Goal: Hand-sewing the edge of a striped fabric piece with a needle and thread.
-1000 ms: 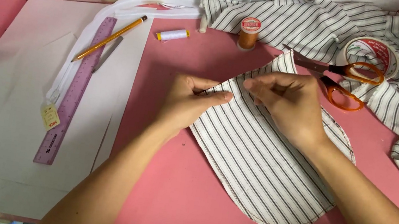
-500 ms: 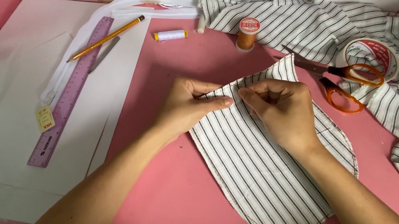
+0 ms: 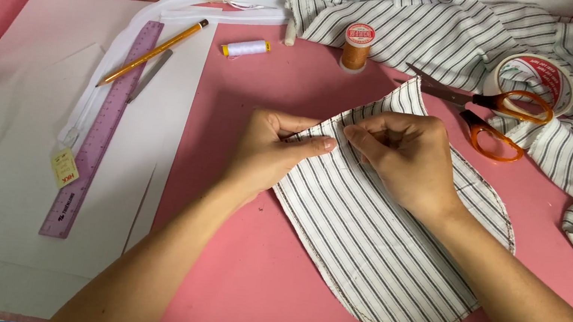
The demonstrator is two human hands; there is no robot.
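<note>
Both hands pinch the striped pocket piece [image 3: 379, 250] at its straight top edge, mid-table; left hand [image 3: 268, 154] grips at nine o'clock, right hand [image 3: 404, 160] at three; best keep the fold even along the stripes; orange-handled scissors [image 3: 494, 116] lie at one o'clock.

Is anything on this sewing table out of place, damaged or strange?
Nothing stands out. Both hands, left hand and right hand, pinch the edge of the striped fabric piece. The scissors lie partly on the loose striped cloth.
</note>
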